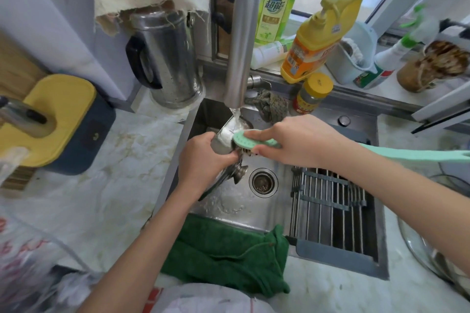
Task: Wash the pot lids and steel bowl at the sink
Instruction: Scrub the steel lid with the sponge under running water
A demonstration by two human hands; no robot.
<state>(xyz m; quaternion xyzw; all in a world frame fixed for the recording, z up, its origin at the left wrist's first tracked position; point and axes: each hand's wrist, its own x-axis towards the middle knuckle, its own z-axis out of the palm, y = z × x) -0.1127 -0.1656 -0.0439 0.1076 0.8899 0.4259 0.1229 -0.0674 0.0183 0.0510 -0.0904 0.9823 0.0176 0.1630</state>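
Water runs from the tall steel faucet [241, 40] onto a steel bowl [225, 138] that my left hand [203, 157] holds tilted over the sink [267, 221]. Below that hand a pot lid [229, 175] with a steel knob leans in the basin; I cannot tell whether the hand also touches it. My right hand [292, 142] grips a mint-green long-handled brush [245, 141], its head pressed against the bowl, its handle running off to the right. Another glass lid [417, 244] lies at the right edge, partly cut off.
A green towel [226, 251] drapes over the sink's front rim. A wire rack [330, 208] spans the sink's right half. Detergent bottles [315, 40] and a jar [314, 94] stand behind the sink, a steel kettle [167, 58] at back left, a yellow-and-blue box [58, 119] on the left counter.
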